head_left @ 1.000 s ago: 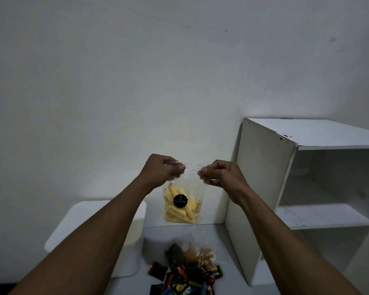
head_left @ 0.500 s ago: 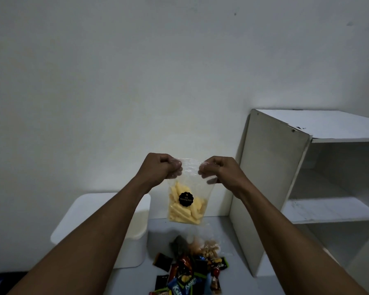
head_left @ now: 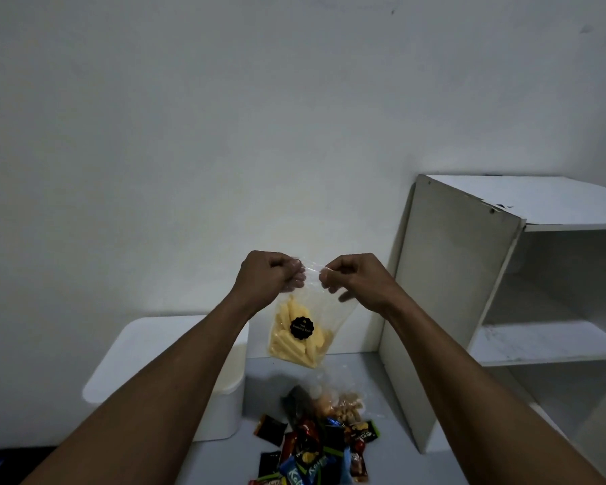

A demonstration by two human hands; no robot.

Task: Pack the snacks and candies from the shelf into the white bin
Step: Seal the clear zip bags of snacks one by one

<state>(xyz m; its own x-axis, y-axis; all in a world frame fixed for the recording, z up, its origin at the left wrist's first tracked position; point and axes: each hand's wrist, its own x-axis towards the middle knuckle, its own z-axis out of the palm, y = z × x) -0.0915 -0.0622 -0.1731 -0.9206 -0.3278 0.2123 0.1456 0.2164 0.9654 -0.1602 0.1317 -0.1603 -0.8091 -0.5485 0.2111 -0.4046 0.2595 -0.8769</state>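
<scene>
A clear plastic bag of yellow snack sticks [head_left: 300, 336] with a round black label hangs in the air in front of the wall. My left hand [head_left: 268, 274] pinches its top left corner and my right hand [head_left: 355, 278] pinches its top right corner. The bag tilts slightly to the left. Below it on the floor lies a pile of wrapped candies and small snack bags [head_left: 317, 439]. The white bin [head_left: 161, 348], with its lid on, stands at the lower left, partly behind my left forearm. The white shelf [head_left: 455, 292] stands at the right.
The shelf's compartments that show hold nothing. A plain white wall fills the background. The pale floor between bin and shelf carries the candy pile. A dark strip lies at the bottom left corner.
The view has shifted a little, so the shelf and bin sit slightly lower and to the right. My hands have drawn closer together at the bag's top, and the bag tilts more.
</scene>
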